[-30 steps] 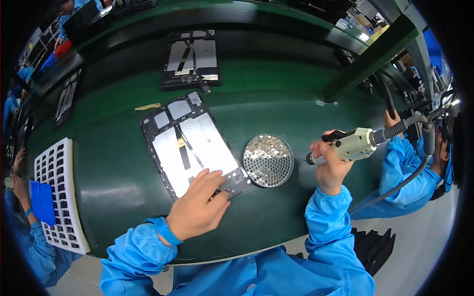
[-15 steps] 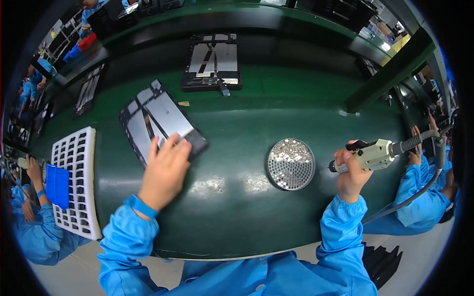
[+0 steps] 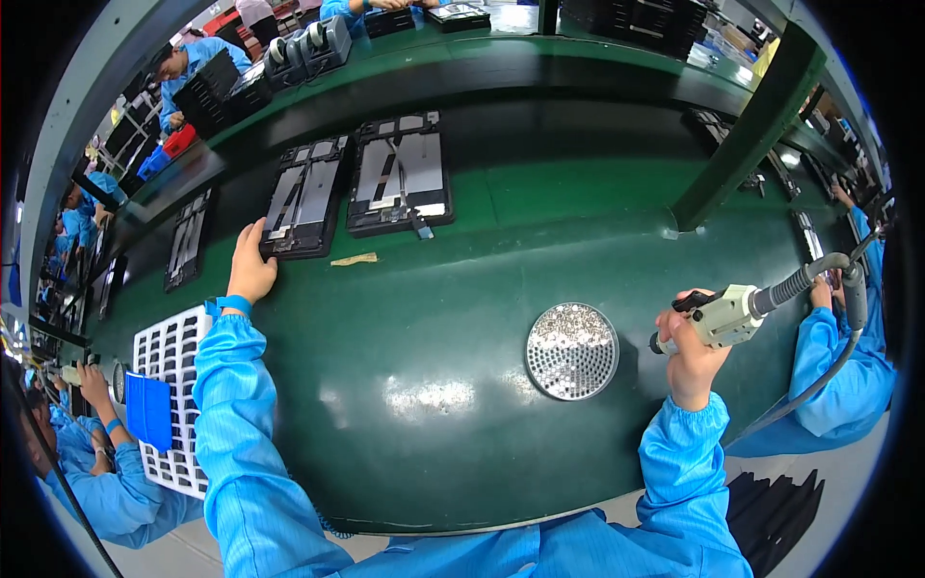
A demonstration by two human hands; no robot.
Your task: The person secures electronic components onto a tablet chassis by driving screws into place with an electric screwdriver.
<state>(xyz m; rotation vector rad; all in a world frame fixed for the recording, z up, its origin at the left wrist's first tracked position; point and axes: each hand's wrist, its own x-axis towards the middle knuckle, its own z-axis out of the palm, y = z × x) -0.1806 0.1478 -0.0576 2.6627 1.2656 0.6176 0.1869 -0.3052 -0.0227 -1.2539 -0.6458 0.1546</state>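
At the far left, my left hand [image 3: 252, 268] reaches forward and grips the near left corner of an opened tablet [image 3: 310, 197], whose silver plate, black frame and ribbon cables show. A second opened tablet [image 3: 399, 178] lies just right of it, with a small connector end hanging over its near edge. My right hand [image 3: 696, 354] is wrapped around a pale electric screwdriver [image 3: 727, 316], held sideways with its tip pointing left. Left of that tip sits a round tray of small screws [image 3: 572, 358], more bare holes showing toward its near side.
A white foam tray [image 3: 178, 467] with black parts and a blue piece [image 3: 149, 412] stands at left. A yellowish strip [image 3: 355, 259] lies on the green bench. A green post [image 3: 747, 135] rises at right. A cable trails from the screwdriver. Co-workers sit on both sides.
My left hand has pushed the tablet forward and left, from the bench to beside the other one, and it now lies straighter. The view has shifted; the right hand still holds the screwdriver.
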